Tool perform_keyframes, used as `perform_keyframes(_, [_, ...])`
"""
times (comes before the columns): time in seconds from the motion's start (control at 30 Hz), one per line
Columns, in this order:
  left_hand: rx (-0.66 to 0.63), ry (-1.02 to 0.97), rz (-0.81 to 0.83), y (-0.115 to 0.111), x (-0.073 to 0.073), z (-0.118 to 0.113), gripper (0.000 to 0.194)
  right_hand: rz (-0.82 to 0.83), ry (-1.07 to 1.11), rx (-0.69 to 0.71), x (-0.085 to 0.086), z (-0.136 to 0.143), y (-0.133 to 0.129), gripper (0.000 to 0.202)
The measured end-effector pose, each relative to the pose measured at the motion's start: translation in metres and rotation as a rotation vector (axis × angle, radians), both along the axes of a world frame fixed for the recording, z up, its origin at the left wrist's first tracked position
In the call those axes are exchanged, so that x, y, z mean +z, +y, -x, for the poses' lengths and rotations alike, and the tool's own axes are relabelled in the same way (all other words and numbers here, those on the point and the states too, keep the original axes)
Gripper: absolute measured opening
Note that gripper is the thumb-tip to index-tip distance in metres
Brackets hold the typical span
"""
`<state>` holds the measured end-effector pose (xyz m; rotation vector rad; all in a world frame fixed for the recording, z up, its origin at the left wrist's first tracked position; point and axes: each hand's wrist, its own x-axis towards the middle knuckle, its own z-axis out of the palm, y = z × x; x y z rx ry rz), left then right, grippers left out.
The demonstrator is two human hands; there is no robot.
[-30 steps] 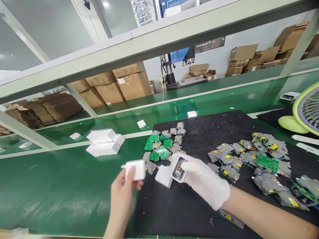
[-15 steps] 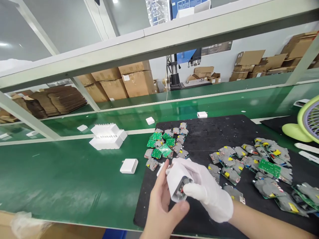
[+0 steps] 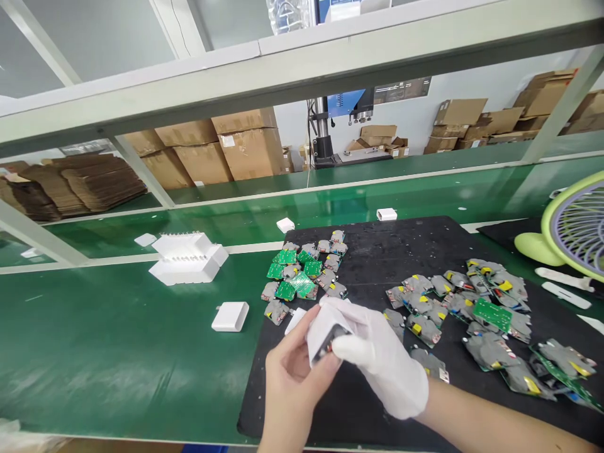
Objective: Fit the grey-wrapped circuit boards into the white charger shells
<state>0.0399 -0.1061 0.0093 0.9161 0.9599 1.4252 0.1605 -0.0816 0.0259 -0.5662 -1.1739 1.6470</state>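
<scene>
A white plastic charger housing (image 3: 323, 328) is held between both hands above the black mat, its open end facing me with dark components showing inside. My bare left hand (image 3: 295, 371) closes round its left side and lower edge, the thumb at the opening. My right hand (image 3: 377, 358), in a white glove, grips it from the right with the thumb pressed at the open end. Behind the fingers another white housing (image 3: 295, 319) lies partly hidden. Green circuit boards with grey potting (image 3: 287, 277) are heaped just beyond my hands.
More potted boards (image 3: 495, 314) cover the mat's right side. On the green bench lie a single white housing (image 3: 230, 316) and a stacked block of white housings (image 3: 189, 258). A green fan (image 3: 576, 220) stands at right; a shelf beam (image 3: 236, 75) crosses above.
My left fingers and thumb have closed in more tightly on the charger housing, which has tilted slightly. The whole view has shifted a little, moving most things leftward.
</scene>
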Motion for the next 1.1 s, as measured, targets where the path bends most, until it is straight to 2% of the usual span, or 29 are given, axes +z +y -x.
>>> perform_keyframes(0.07, [-0.022,-0.014,-0.011,0.006,-0.001,0.0,0.057,0.137,0.037,-0.04,0.001,0.004,0.002,0.03])
perform_keyframes(0.17, [0.091,0.123,-0.065,0.011,-0.003,0.001,0.055,0.344,0.078,-0.075,-0.003,0.01,0.003,0.043])
perform_keyframes(0.23, [0.13,0.25,-0.046,0.012,-0.003,0.004,0.041,0.415,0.06,-0.036,-0.006,0.011,0.004,0.047])
perform_keyframes(0.3, [0.109,0.296,-0.019,0.013,0.0,0.01,0.037,0.457,0.037,0.055,-0.007,0.011,0.004,0.051])
perform_keyframes(0.4, [0.071,0.281,-0.023,0.013,0.009,0.018,0.041,0.442,-0.058,0.126,-0.007,0.011,0.002,0.058])
perform_keyframes(0.57, [0.026,0.242,-0.02,0.011,0.017,0.022,0.039,0.349,-0.253,0.008,-0.011,0.012,-0.004,0.066])
perform_keyframes(0.77, [0.049,0.224,-0.043,0.009,0.015,0.022,0.039,0.267,-0.247,-0.026,-0.021,0.013,-0.006,0.061])
perform_keyframes(1.1, [0.068,0.225,-0.064,0.005,0.013,0.022,0.037,0.243,-0.225,-0.032,-0.022,0.013,-0.007,0.058])
